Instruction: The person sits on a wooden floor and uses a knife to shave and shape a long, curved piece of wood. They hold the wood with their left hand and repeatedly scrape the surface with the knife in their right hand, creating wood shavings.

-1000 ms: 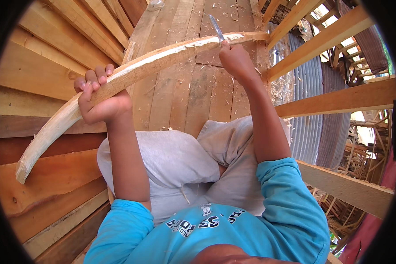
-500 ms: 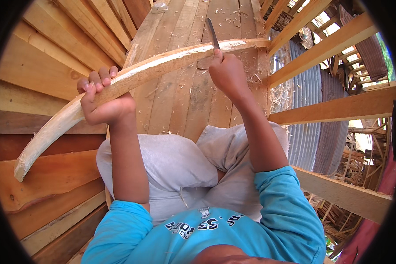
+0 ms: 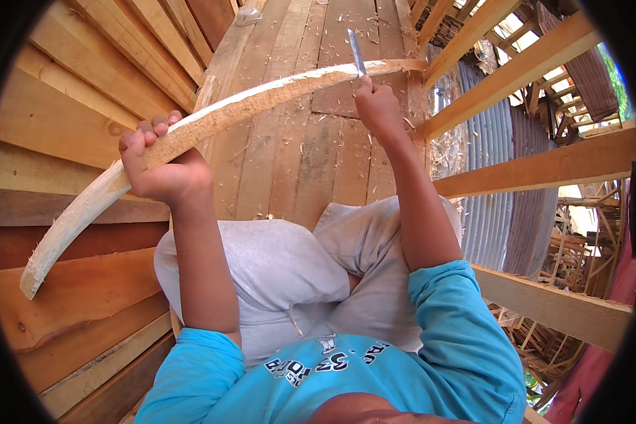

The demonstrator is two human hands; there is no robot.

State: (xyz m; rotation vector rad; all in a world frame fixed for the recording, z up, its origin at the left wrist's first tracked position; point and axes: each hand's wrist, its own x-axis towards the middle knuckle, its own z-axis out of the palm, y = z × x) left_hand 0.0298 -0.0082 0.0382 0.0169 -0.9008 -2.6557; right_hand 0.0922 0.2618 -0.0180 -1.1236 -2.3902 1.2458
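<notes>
A long pole of pale wood (image 3: pixel 240 106), bowed in this view, slants from the lower left up to the right. My left hand (image 3: pixel 164 166) grips it left of the middle, fingers wrapped over its far side. My right hand (image 3: pixel 379 109) is closed around the handle of a knife (image 3: pixel 357 51). The handle itself is hidden in the fist. The blade points away from me and crosses the pole near its far right end. White, freshly cut wood shows along the upper edge of the pole.
Shavings lie scattered over the plank floor (image 3: pixel 283 152). Stacked boards (image 3: pixel 71 106) rise on the left. Wooden rails (image 3: pixel 537 169) run along the right, with corrugated metal sheets (image 3: pixel 491 141) below them. A small clear container (image 3: pixel 248 16) sits at the far end of the floor.
My right hand and the knife have moved right along the pole, toward its far end. The blade has turned and now catches light. My left hand keeps its grip, shifted slightly left.
</notes>
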